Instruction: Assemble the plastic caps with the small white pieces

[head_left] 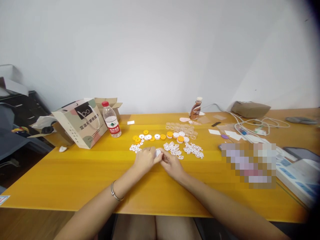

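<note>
Between my two hands is a small round white disc (157, 153), partly covered by fingers. My left hand (145, 158) has its thumb and fingers closed on the disc's left side. My right hand (172, 163) pinches at its right edge. Behind the hands runs a row of white discs (157, 136) and orange discs (163, 137), some stacked. Small white round pieces (133, 147) lie beyond my left hand. Two piles of white openwork pieces (172, 148) spread beyond my right hand. Clear plastic rings (178, 126) stand in rows farther back.
A water bottle (111, 121) and a paper bag (82, 123) stand at the left. A brown drink bottle (196, 109) is at the back. White cables (250, 121), cards (232, 135), a brown package (250, 109) and a pixelated area lie on the right of the yellow table (100, 173).
</note>
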{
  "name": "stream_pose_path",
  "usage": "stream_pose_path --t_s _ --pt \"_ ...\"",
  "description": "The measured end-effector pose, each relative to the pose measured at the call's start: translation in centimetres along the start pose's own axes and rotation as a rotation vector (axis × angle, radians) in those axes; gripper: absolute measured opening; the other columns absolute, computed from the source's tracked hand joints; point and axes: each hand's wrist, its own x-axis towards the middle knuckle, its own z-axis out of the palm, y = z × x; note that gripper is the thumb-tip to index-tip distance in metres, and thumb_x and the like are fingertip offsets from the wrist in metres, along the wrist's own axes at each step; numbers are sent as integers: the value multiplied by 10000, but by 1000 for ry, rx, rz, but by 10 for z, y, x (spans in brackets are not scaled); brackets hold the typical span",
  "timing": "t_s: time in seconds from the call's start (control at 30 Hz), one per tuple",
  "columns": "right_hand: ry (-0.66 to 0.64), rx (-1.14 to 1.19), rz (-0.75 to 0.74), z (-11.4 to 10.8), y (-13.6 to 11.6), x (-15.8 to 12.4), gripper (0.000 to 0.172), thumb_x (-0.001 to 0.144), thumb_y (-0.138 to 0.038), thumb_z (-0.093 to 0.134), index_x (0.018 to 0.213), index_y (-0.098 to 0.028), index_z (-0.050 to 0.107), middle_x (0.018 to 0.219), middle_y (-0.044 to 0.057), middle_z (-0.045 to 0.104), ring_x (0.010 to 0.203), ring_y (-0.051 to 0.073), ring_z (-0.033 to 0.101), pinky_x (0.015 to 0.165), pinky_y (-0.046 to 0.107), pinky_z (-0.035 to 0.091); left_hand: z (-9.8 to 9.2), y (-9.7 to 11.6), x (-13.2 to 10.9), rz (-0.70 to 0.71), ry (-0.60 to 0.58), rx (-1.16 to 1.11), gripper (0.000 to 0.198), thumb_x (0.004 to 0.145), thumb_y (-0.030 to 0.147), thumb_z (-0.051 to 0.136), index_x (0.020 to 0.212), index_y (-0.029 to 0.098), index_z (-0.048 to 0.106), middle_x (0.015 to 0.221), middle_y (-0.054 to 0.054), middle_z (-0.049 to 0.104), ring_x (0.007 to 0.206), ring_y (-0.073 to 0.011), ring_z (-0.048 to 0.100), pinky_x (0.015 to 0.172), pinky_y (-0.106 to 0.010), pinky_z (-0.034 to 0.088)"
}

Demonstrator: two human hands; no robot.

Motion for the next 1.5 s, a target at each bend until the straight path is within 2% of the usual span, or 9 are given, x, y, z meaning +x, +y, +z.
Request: stream_pose_path --t_s 0.3,0.57,0.73,0.9,1.1,1.27,1.3,1.4,1.5 --pt "-142 136 65 1 -3 1 322 719 -129 455 1018 -187 560 830 5 633 765 138 588 699 246 476 -6 -15 -2 285 45 114 466 839 537 245 824 166 526 776 -76 600 680 -189 572 494 -228 332" --pt "-33 171 43 10 -1 -4 229 732 -175 481 951 -190 546 873 23 637 775 153 607 732 284 484 -2 -5 0 81 37 42 460 832 503 285 725 164 576 705 -66 626 629 -169 574 505 -226 302" --pt "37 167 55 11 1 -2 259 727 -189 499 981 -204 548 922 30 641 828 167 610 781 310 478 -6 3 0 -80 -8 21 477 845 503 237 759 171 568 730 -69 642 632 -182 587 519 -243 319" --pt "-8 359 105 7 4 4 350 692 -157 525 1037 -206 548 972 28 645 889 164 608 826 307 466 -11 0 -2 8 -27 -16 438 829 520 287 804 163 539 787 -72 622 691 -182 587 558 -241 360" --pt "15 408 172 4 7 4 456 666 -164 557 1118 -206 509 1019 46 641 955 184 597 890 361 440 -4 -7 -7 63 59 -328 342 807 485 388 778 164 501 725 -27 581 651 -137 540 573 -225 375" --pt "-135 230 137 -13 5 5 619 705 -186 550 1285 -225 338 958 38 664 893 174 623 861 398 456 -2 -13 -7 112 25 -335 220 769 374 464 739 159 505 676 -13 562 595 -122 511 551 -223 367" --pt "-115 142 127 -21 4 8 607 718 -187 540 1287 -236 335 933 34 669 870 170 629 844 394 465 -4 -13 -9 152 2 -312 196 759 354 473 741 162 508 679 -10 562 593 -121 511 550 -223 367" --pt "110 -130 113 -46 3 17 442 764 -203 483 1204 -237 450 914 43 661 832 155 626 797 346 481 -10 -9 -15 317 -62 -224 169 736 331 493 777 170 523 736 -21 572 653 -141 532 572 -232 381" --pt "160 -319 129 -67 3 24 326 752 -231 502 1072 -190 547 842 51 653 740 144 612 701 283 487 -11 0 -23 447 -110 -127 173 728 315 497 813 170 538 789 -44 570 717 -171 542 599 -251 401"
